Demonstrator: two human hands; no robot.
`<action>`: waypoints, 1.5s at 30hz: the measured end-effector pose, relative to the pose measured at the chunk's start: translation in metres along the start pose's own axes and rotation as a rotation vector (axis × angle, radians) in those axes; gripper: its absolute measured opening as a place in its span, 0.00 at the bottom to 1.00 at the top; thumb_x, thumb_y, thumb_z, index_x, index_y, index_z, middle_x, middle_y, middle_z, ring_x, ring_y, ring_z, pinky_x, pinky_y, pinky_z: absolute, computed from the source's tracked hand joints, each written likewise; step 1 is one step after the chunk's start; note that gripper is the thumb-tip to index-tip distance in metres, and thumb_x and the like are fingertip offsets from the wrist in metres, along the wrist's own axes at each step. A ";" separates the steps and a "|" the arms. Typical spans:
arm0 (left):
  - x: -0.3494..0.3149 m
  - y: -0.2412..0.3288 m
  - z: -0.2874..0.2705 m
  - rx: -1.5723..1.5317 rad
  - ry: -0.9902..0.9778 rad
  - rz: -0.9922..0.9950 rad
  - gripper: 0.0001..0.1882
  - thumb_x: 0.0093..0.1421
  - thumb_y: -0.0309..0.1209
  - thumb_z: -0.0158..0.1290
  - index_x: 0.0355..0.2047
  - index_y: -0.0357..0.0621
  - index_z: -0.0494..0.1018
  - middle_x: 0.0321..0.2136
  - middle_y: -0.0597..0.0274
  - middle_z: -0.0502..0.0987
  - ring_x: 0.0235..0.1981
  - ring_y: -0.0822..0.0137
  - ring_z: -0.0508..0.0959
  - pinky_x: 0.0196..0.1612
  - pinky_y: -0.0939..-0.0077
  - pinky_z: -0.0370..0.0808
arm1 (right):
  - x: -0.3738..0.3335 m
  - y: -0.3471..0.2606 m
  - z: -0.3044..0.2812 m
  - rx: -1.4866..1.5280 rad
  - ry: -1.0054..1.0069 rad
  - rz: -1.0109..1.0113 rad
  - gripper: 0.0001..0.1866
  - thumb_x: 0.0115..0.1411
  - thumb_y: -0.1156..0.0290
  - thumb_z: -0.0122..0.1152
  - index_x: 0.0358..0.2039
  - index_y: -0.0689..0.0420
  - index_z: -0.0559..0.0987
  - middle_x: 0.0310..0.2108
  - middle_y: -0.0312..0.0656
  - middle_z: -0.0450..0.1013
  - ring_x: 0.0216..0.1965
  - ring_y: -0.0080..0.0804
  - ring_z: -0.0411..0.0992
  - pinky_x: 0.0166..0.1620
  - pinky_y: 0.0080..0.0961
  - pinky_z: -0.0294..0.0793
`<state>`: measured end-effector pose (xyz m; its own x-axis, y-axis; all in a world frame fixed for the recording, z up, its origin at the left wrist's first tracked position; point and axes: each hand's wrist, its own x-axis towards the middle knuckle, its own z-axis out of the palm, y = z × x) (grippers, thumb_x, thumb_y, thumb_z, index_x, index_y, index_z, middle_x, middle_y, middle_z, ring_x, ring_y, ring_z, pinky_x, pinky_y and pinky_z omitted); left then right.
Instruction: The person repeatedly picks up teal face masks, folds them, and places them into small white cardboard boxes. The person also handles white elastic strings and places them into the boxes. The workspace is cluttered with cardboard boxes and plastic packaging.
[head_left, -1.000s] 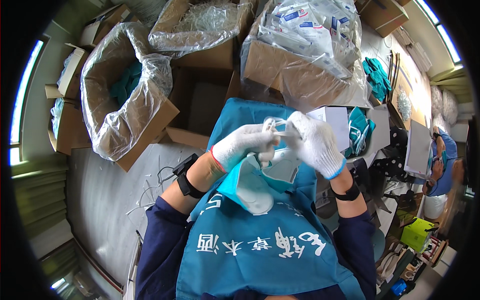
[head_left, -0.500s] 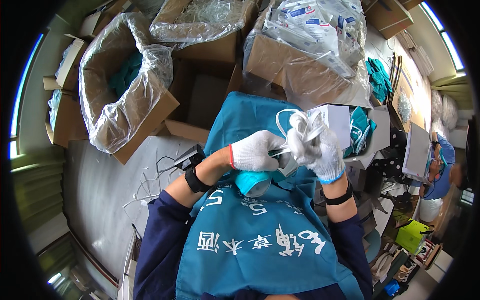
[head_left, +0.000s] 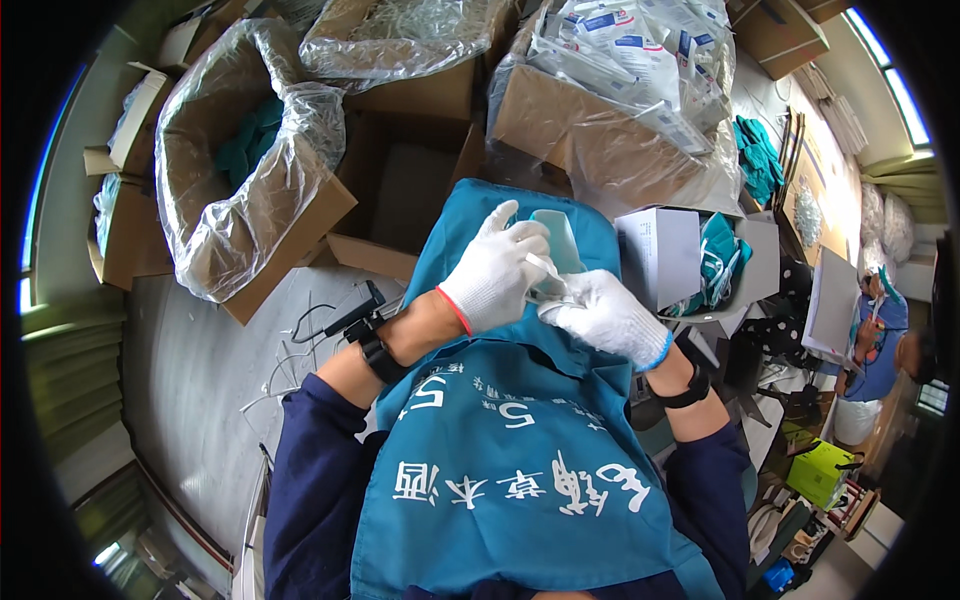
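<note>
Above the teal apron (head_left: 500, 430) over my lap, both gloved hands are at a pale teal face mask (head_left: 557, 238). My left hand (head_left: 500, 270) is closed, with a white strap (head_left: 540, 266) of the mask pinched between thumb and fingers; its index finger points up. Close beside it on the right, my right hand (head_left: 605, 318) is closed too, its fingertips on the strap near the mask's lower end. Fingers cover that lower part. To the right stands a white box (head_left: 660, 255) holding teal masks (head_left: 720, 262) with white straps.
A plastic-lined carton (head_left: 285, 215) with teal pieces inside stands at left. Beside it is an open brown carton (head_left: 370, 258). Ahead, a large carton (head_left: 590, 140) is heaped with white packets (head_left: 640, 60). At far right another person (head_left: 880, 325) sits in blue.
My left hand has risen and tilted upward; my right hand has come lower and turned inward. The bunched white straps have come down between the hands, and the mask now stands up beyond them.
</note>
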<state>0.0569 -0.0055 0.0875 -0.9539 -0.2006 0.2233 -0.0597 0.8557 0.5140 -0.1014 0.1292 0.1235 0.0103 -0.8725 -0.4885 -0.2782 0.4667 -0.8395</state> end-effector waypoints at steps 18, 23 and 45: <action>-0.028 -0.021 0.014 0.053 -0.330 -0.046 0.22 0.42 0.24 0.62 0.42 0.45 0.79 0.38 0.58 0.79 0.52 0.59 0.76 0.67 0.47 0.56 | 0.006 0.058 0.041 1.223 0.142 -0.013 0.12 0.68 0.70 0.53 0.48 0.61 0.78 0.29 0.37 0.75 0.22 0.18 0.68 0.24 0.13 0.64; -0.021 -0.022 0.023 0.091 -0.242 -0.127 0.24 0.42 0.29 0.63 0.44 0.45 0.77 0.42 0.59 0.76 0.51 0.57 0.73 0.58 0.60 0.66 | 0.034 0.086 0.051 1.629 0.292 -0.016 0.11 0.69 0.68 0.54 0.46 0.59 0.78 0.32 0.43 0.78 0.23 0.28 0.72 0.24 0.19 0.71; -0.055 -0.002 -0.001 0.011 -0.088 -0.273 0.27 0.47 0.30 0.63 0.50 0.45 0.73 0.53 0.52 0.74 0.62 0.48 0.67 0.67 0.51 0.57 | 0.031 0.092 0.061 1.773 0.226 0.040 0.11 0.68 0.69 0.52 0.45 0.62 0.77 0.33 0.43 0.77 0.27 0.30 0.75 0.28 0.19 0.77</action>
<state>0.1103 0.0030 0.0752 -0.9239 -0.3825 0.0053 -0.3202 0.7810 0.5362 -0.0677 0.1536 0.0165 -0.1312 -0.7877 -0.6019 0.9893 -0.0649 -0.1306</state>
